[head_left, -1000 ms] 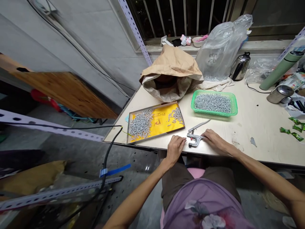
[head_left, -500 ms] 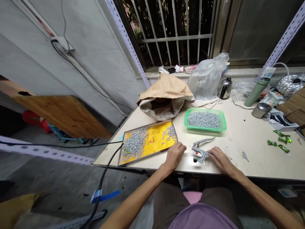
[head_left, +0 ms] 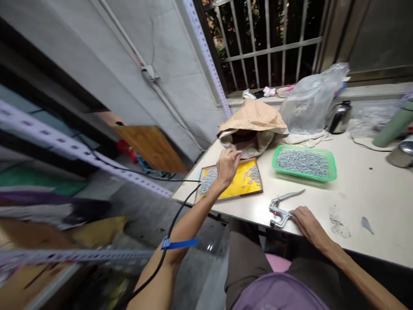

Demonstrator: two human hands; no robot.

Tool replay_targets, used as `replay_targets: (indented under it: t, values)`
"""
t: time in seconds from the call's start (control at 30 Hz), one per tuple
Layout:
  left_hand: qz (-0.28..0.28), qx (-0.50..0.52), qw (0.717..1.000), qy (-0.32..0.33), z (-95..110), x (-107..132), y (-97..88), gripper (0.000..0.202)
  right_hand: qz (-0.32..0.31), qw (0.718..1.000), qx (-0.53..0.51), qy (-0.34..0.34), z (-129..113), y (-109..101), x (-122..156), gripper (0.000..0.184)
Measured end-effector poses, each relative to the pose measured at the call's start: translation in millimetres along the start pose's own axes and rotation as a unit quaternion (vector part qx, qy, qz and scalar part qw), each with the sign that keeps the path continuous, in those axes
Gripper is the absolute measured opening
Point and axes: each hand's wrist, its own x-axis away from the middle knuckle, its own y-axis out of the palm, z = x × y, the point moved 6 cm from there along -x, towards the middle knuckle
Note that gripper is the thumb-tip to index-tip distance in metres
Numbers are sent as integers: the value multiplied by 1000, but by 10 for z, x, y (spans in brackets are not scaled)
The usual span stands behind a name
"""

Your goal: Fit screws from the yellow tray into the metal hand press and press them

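My left hand is raised over the yellow-bottomed tray, below the mouth of a brown paper sack. Its thumb and fingers are pinched together; whatever they hold is too small to make out. Small silver metal pieces are heaped at the tray's left side, with a smaller scatter at its right. At the table's front edge, my right hand is closed round the lower handle of grey metal snap pliers. The pliers' upper handle stands apart, and the jaw shows nothing I can make out.
A green plastic basket full of small silver pieces stands behind the pliers. Behind the tray lies the brown paper sack. A clear plastic bag and a steel flask stand farther back. A black cable crosses my left forearm.
My left hand has gone from the table beside the tray's right end up and left over the tray. My right hand stays on the pliers. The view has swung left.
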Motion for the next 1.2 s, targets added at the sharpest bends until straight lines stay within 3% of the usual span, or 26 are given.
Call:
replay_targets:
  t: [0.1,0.2,0.27,0.5,0.63,0.93,1.07,1.2]
  values:
    - [-98,-65,987,-111,-719,193,41,22,11,1000,-1,-20,15,124,-2,21]
    - [-195,-92,965,-147,-1090,446,149,22,23,999,-3,-36,12,177,-8,20]
    - [-242,-107,957,-121,-1147,576,258,21,28,999,-2,-38,14,180,-6,20]
    - [-367,-181,910,70,-1056,740,668,23,10,1000,-7,-19,39,184,1,24]
    - [-373,-178,901,133,-1070,754,745,23,-3,1000,-22,-9,53,189,-4,22]
    - [-358,-150,907,163,-1091,799,712,16,-27,999,-27,4,94,223,-20,24]
    - [-348,-135,917,141,-1112,766,683,13,-25,1000,8,-1,30,188,-38,25]
    - [-275,-53,958,58,-1199,677,529,13,-31,997,71,-7,8,150,-65,28]
